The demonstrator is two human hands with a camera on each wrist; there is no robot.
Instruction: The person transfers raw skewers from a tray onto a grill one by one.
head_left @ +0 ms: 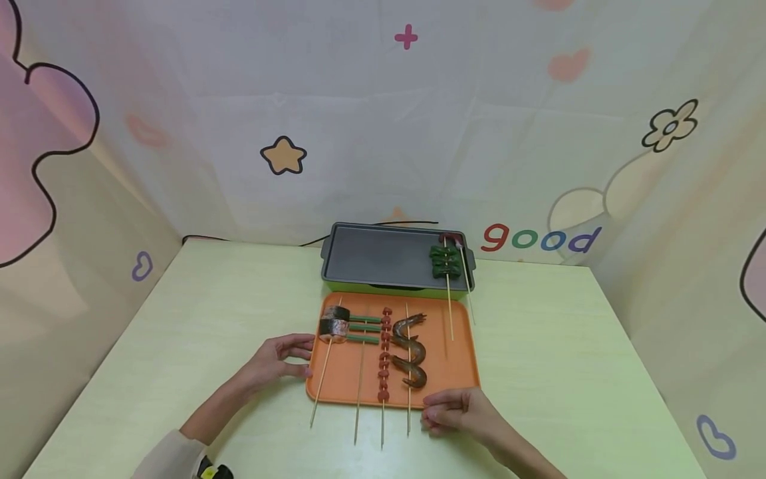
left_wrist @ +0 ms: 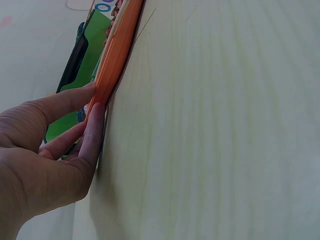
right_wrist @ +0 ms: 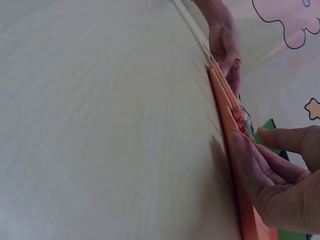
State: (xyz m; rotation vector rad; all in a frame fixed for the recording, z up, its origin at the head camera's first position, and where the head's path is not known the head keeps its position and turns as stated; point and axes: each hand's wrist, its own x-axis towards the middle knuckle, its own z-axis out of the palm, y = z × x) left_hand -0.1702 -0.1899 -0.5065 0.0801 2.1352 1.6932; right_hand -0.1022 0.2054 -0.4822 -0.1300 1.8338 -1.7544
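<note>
An orange tray (head_left: 350,392) lies in front of the grill pan. My left hand (head_left: 281,359) touches its left edge with fingertips and thumb spread apart. At the front edge near the right corner, my right hand (head_left: 457,412) rests its fingers against the tray's side. In the right wrist view its thumb stands off the rim. Across the tray lie a skewer of dark-skinned fish pieces (head_left: 333,326), a green bean skewer (head_left: 364,328), a skewer of small red pieces (head_left: 383,366) and a shrimp skewer (head_left: 413,352), their sticks overhanging the front.
Behind the tray stands a grey grill pan (head_left: 383,256) on a green base. A skewer of folded green leaves (head_left: 445,261) and one with a dark red piece (head_left: 451,237) lie at its right end, sticks pointing forward. A printed cloth (head_left: 359,133) walls the table (head_left: 538,346).
</note>
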